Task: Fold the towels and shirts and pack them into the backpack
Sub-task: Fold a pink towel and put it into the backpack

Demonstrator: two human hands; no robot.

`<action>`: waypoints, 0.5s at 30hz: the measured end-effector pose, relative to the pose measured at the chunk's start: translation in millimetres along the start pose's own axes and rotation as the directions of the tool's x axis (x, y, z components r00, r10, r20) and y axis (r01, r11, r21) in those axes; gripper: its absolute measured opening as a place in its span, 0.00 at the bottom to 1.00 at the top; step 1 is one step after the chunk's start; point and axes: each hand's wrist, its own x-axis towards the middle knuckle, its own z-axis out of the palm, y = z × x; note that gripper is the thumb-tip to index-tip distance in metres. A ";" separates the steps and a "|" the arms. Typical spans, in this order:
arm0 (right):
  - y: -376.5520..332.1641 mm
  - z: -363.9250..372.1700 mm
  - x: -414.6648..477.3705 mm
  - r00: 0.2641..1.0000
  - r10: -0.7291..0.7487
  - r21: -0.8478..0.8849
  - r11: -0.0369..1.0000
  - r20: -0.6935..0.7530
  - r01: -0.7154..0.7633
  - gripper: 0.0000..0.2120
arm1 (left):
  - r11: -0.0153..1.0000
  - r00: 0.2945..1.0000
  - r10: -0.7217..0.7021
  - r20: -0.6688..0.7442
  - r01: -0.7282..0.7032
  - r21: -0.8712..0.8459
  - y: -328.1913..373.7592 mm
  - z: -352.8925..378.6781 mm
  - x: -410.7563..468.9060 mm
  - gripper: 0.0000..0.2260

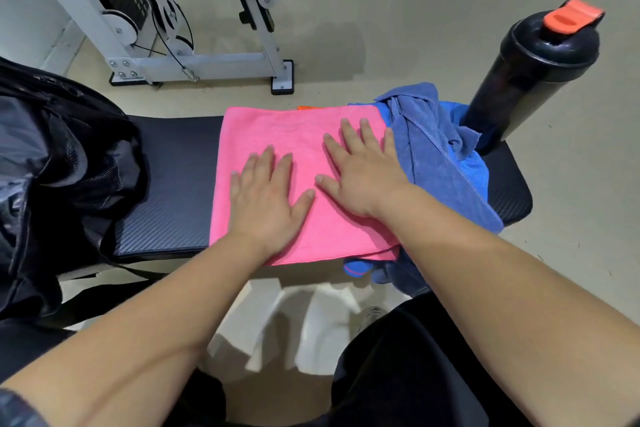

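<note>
Both your hands lie flat, fingers straight, on the pink towel (304, 135) — left hand (268, 196) near its left side, right hand (360, 170) further right. The towel sits folded across the black bench (173, 184). A crumpled blue towel (436, 152) touches its right edge — the black backpack (52, 166) lies at the bench's left end, a black bottle (530, 80) far right.

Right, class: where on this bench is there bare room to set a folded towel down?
The bench is bare between the backpack and the pink towel. A small bare corner shows near the bottle. It is crowded where the blue pile and bottle sit, right of the towel.
</note>
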 end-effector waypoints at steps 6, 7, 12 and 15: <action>-37.0 25.6 -2.3 0.998 -0.009 -0.022 1.000 0.058 0.010 0.40 | 0.990 0.984 -0.056 0.170 0.033 0.137 -49.3 -0.1 -13.7 0.44; -43.8 28.4 -3.9 0.998 -0.018 -0.024 1.000 0.064 0.020 0.40 | 0.990 0.984 -0.057 0.169 0.033 0.140 -55.1 -1.9 -17.4 0.44; -73.5 41.0 -21.5 0.997 -0.043 0.026 0.999 0.060 0.041 0.41 | 0.986 0.978 -0.057 0.199 0.024 0.165 -80.1 -10.4 -40.3 0.43; -74.3 40.9 -34.2 0.995 -0.072 -0.018 0.997 0.067 0.073 0.41 | 0.980 0.983 -0.029 0.181 -0.008 0.198 -80.4 -23.6 -48.7 0.42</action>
